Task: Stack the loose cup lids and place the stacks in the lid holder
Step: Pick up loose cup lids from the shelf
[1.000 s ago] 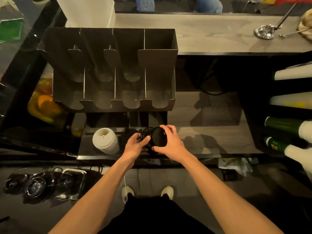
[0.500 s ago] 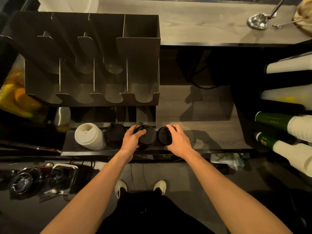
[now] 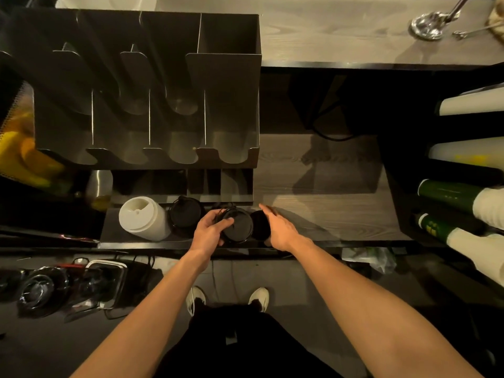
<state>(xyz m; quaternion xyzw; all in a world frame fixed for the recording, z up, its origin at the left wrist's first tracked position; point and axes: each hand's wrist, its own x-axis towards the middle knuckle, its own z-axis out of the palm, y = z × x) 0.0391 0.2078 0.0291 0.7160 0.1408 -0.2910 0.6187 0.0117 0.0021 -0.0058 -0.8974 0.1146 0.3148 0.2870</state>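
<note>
On the dark wood-grain shelf [image 3: 327,214], my left hand [image 3: 208,231] grips a stack of black plastic lids [image 3: 237,226]. My right hand [image 3: 278,229], fingers straight, is just beside another black stack [image 3: 258,223]. The dark metal lid holder [image 3: 229,105] looks empty, so every placing remains.

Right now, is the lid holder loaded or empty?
Empty. All four slots of the lid holder show bare metal floors; the lid stacks sit on the shelf below.

The left forearm [image 3: 152,298] and right forearm [image 3: 354,290] are stretched from the lower corners toward the frame's centre. The left hand [image 3: 208,231] is curled, thumb and fingers wrapped round lids [image 3: 238,226]. The right hand [image 3: 276,227] is held just right of it, fingers straightened, slightly blurred
</note>
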